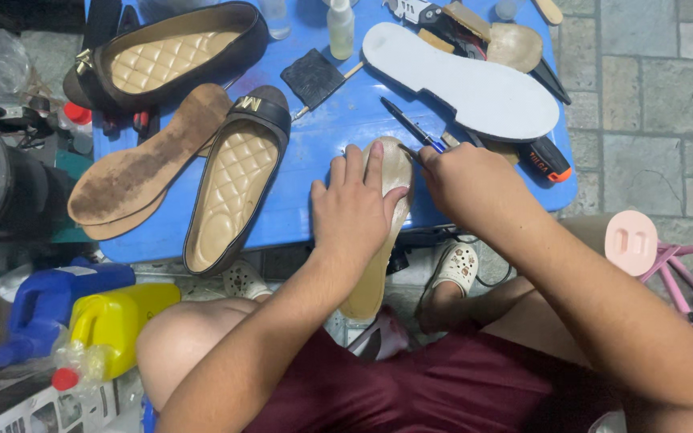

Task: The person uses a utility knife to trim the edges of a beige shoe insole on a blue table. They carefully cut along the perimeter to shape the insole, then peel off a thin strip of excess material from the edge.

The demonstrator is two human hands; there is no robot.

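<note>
My left hand (354, 204) presses flat on a tan insole (378, 265) that lies over the front edge of the blue table (314, 160) and hangs toward my lap. My right hand (463, 180) is closed around a dark pen (407, 124), its tip at the toe end of the insole beside my left fingertips. My palm hides most of the insole's upper half.
Two dark flat shoes with quilted gold linings (238, 180) (174, 56), worn brown soles (142, 164), a white insole (467, 84), a black brush (314, 76), bottles and tools share the table. Blue and yellow jugs (114, 321) stand at left, a pink frame (675, 265) at right.
</note>
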